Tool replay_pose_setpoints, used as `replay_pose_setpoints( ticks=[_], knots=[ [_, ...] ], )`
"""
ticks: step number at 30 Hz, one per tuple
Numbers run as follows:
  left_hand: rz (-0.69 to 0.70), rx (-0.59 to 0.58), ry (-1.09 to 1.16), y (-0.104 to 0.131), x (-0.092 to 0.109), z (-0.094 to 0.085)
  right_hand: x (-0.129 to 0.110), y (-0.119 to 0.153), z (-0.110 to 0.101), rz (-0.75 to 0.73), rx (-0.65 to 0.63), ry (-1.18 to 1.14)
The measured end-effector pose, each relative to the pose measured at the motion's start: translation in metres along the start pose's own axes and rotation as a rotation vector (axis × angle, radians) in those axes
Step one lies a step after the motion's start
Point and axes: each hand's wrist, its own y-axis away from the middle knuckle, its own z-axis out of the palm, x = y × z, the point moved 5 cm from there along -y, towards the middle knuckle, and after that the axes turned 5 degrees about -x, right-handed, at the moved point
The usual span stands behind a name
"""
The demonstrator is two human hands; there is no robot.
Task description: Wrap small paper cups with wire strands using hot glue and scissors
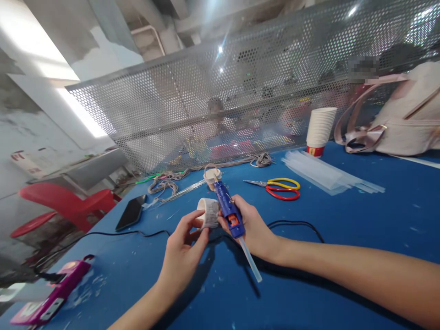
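My right hand is wrapped round a blue hot glue gun, its nozzle pointing up and away from me. A clear glue stick juts from the gun's back end. Between the fingers of my left hand is a short, hollow, pale ring with a greyish fibrous outside, tilted with its opening to the left. Fingertips of my right hand come close to the ring's right side; whether they touch it is hidden by the gun. Just beyond the nozzle stands a small cup-like piece with a pale round top and a thin loop.
Scissors with yellow and red handles lie at right, near clear plastic sheets and stacked paper cups. Cord bundles line the back. A phone, black cable and purple power strip are left. A perforated panel stands behind.
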Motion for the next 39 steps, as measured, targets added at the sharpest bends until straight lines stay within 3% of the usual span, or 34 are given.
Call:
replay_pose_setpoints(
  ticks=[10, 17, 23, 27, 31, 36, 39],
  knots=[
    [-0.034, 0.063, -0.057, -0.004, -0.001, -0.009, -0.011, 0.000, -0.020, 0.020, 0.111, 0.076],
    [-0.080, 0.008, 0.001, -0.004, 0.003, -0.005, -0.008, -0.004, -0.011, -0.102, -0.104, 0.104],
    [-0.168, -0.089, 0.119, -0.004, 0.006, 0.001, -0.010, -0.002, -0.007, -0.182, -0.142, 0.161],
    [-0.165, -0.014, 0.089, -0.007, 0.003, -0.004, -0.009, 0.002, -0.009, -0.164, -0.186, 0.103],
    [-0.123, 0.071, 0.025, -0.008, 0.000, -0.013, -0.007, 0.007, -0.018, -0.119, -0.152, 0.126],
    [-0.120, 0.027, 0.007, -0.007, -0.005, -0.014, 0.005, 0.007, -0.045, 0.058, -0.069, 0.195],
    [-0.119, -0.010, 0.025, -0.006, -0.008, -0.011, 0.006, 0.007, -0.055, 0.057, -0.186, 0.278]
  ],
)
